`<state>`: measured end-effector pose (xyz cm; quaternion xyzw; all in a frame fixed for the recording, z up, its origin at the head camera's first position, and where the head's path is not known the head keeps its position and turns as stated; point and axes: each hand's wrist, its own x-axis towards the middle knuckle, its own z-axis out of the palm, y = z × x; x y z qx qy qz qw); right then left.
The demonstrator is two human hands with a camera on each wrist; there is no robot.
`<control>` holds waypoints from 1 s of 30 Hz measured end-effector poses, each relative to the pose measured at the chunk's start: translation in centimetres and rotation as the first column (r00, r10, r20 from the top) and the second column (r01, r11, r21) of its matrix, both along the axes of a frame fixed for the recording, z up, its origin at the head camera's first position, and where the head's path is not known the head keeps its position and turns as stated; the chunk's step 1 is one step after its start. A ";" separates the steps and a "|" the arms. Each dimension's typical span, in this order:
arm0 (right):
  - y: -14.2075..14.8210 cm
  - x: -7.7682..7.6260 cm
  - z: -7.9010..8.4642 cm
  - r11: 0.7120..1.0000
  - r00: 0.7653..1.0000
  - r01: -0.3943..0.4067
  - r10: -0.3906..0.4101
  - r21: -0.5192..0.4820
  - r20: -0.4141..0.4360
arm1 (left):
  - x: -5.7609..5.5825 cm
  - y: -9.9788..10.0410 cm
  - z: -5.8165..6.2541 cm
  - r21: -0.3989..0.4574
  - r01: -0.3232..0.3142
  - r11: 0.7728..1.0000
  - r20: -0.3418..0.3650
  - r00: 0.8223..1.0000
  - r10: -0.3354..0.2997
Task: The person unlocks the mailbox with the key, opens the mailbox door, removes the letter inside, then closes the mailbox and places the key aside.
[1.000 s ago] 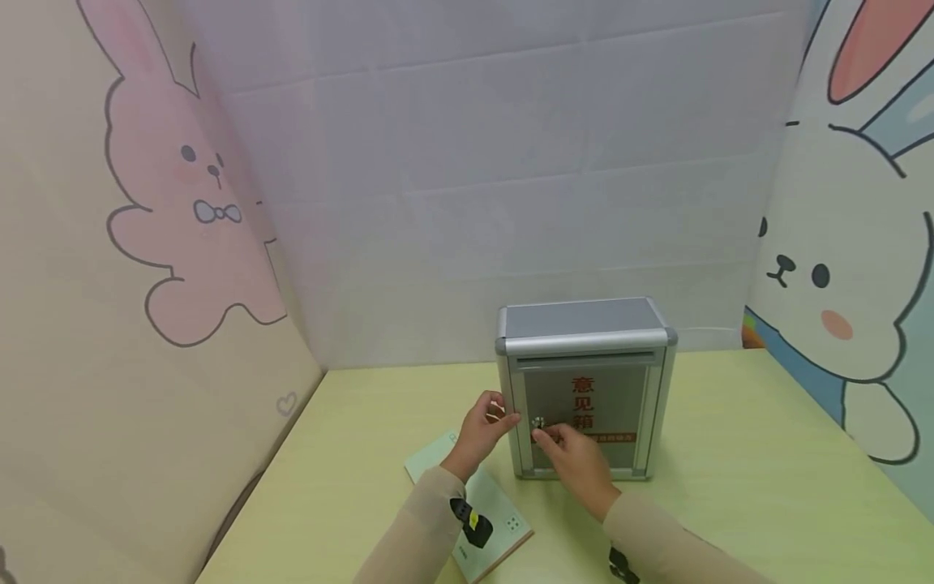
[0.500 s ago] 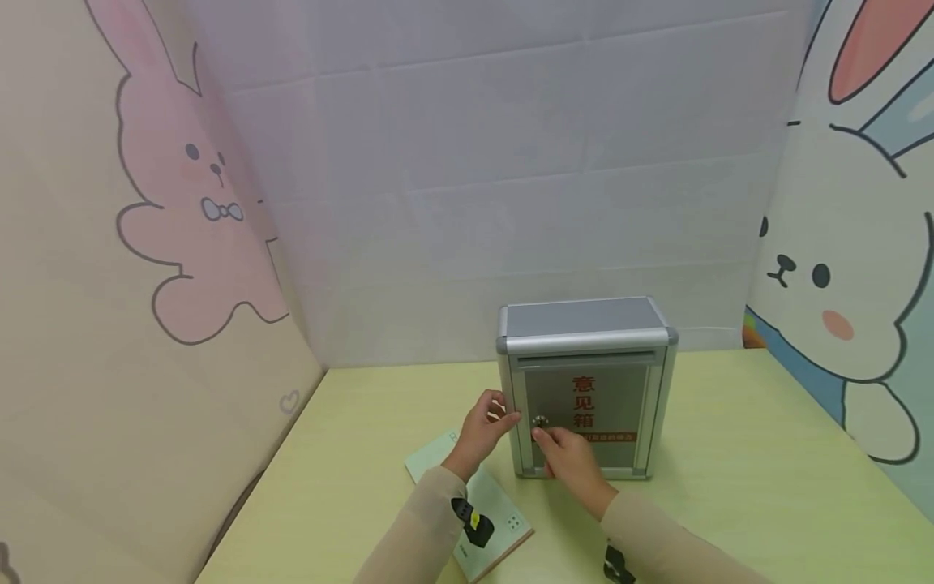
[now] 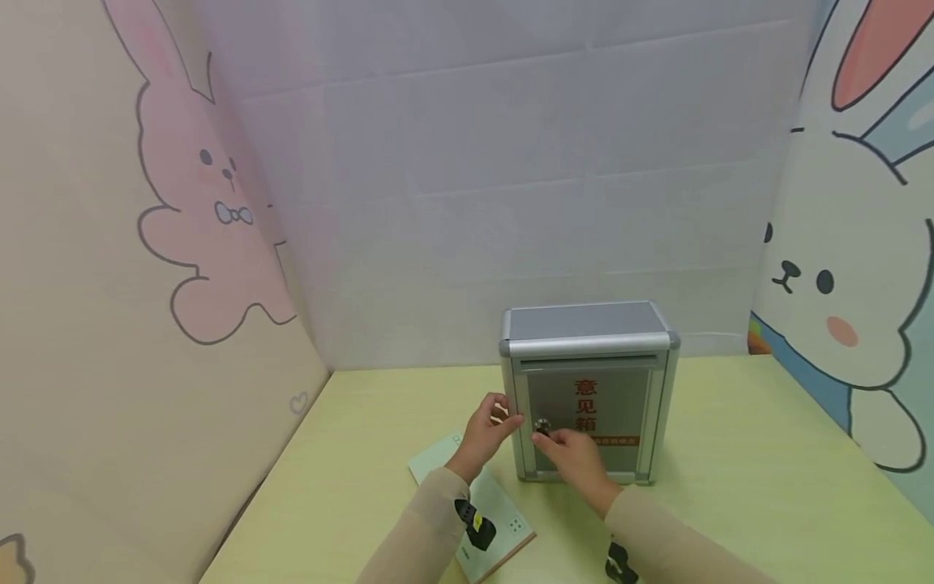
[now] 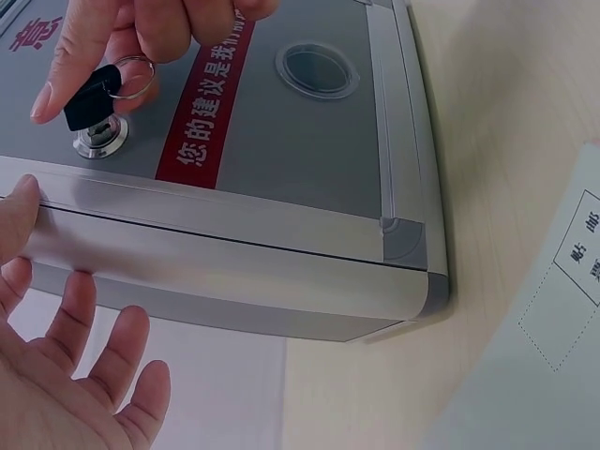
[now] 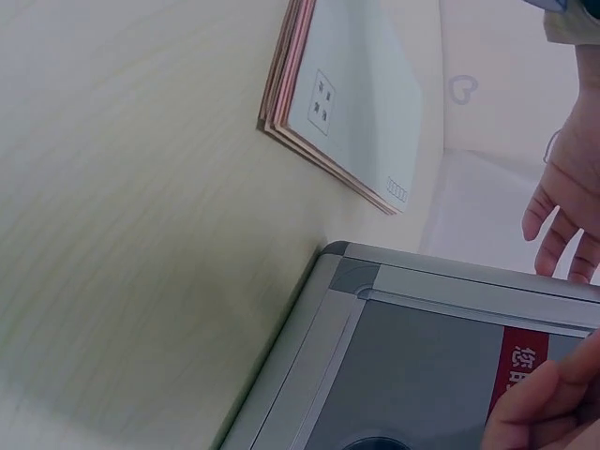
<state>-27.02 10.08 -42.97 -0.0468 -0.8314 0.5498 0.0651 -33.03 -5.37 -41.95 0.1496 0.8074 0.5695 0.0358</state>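
Note:
A silver-grey suggestion box (image 3: 591,320) with red characters stands upright on the table. My right hand (image 3: 582,462) is at the lock (image 3: 541,424) on the left of its front panel. In the left wrist view, thumb and forefinger pinch a black-headed key (image 4: 91,101) at the lock; a metal ring (image 4: 136,79) hangs from it. My left hand (image 3: 483,435) is at the box's left edge. Its thumb touches the front frame, while the other fingers spread loosely along the side.
A stack of pale green envelopes (image 5: 361,94) lies on the table left of the box, partly under my left forearm. A white cloth backdrop (image 3: 438,203) hangs behind. Rabbit-printed panels (image 3: 102,324) flank the table.
At the lock, my right hand has shifted slightly and its fingers sit a little lower beside the key. My left hand keeps its place on the box edge. The head view has tilted slightly.

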 end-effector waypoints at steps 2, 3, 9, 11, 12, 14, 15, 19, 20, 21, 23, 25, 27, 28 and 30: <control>0.1 -0.1 0.1 1.000 1.000 0.007 -0.007 0.010 0.012 | -0.1 0.0 0.0 -0.006 0.000 1.000 -0.003 1.000 0.000; 0.1 -0.1 0.2 1.000 1.000 0.011 -0.011 0.010 0.019 | -0.1 0.0 0.0 -0.006 -0.001 1.000 -0.004 1.000 0.001; -0.2 -0.2 0.3 0.999 0.999 0.037 -0.036 -0.006 0.021 | 0.5 0.2 0.7 -0.005 -0.011 1.000 -0.009 1.000 0.011; -0.4 -0.3 0.3 0.999 0.999 0.050 -0.050 -0.006 0.015 | 0.6 0.2 0.7 0.001 -0.018 1.000 -0.003 1.000 0.018; -0.5 -0.3 0.3 0.998 0.998 0.057 -0.057 -0.003 0.011 | 0.6 0.2 0.6 0.007 -0.021 1.000 -0.002 1.000 0.021; -0.6 -0.3 0.2 0.997 0.997 0.071 -0.071 0.000 0.010 | 0.3 0.1 0.0 0.021 -0.024 0.999 -0.004 1.000 0.024; -0.7 -0.3 0.2 0.997 0.997 0.076 -0.076 0.003 0.008 | 0.3 0.0 0.0 0.023 -0.025 0.999 -0.003 1.000 0.025; -0.7 -0.3 0.4 0.996 0.996 0.093 -0.093 -0.004 0.010 | 0.2 0.1 0.0 0.028 -0.018 0.999 -0.011 1.000 0.019; -0.7 -0.3 0.5 0.995 0.995 0.095 -0.095 -0.008 0.009 | 0.2 0.1 0.0 0.028 -0.016 0.999 -0.015 1.000 0.017; -0.6 -0.2 0.6 0.995 0.995 0.096 -0.096 -0.011 0.008 | 0.2 0.2 0.0 0.026 -0.014 1.000 -0.018 1.000 0.015; -0.6 -0.2 0.7 0.995 0.996 0.093 -0.093 -0.023 0.011 | 0.3 0.2 0.0 0.024 -0.012 1.000 -0.025 1.000 0.012; -0.4 -0.2 0.6 0.995 0.996 0.089 -0.089 -0.040 0.009 | 0.3 0.2 0.0 0.022 -0.012 1.000 -0.027 1.000 0.012; -0.2 -0.1 0.5 0.995 0.997 0.082 -0.082 -0.053 0.006 | 0.4 0.3 0.1 0.022 -0.012 1.000 -0.026 1.000 0.013; -0.1 -0.1 0.5 0.995 0.997 0.078 -0.078 -0.057 0.003 | 0.4 0.3 0.1 0.020 -0.013 1.000 -0.028 1.000 0.013; 0.0 0.0 0.4 0.995 0.997 0.074 -0.074 -0.065 0.000 | 0.5 0.3 0.2 0.014 -0.011 1.000 -0.035 0.999 0.012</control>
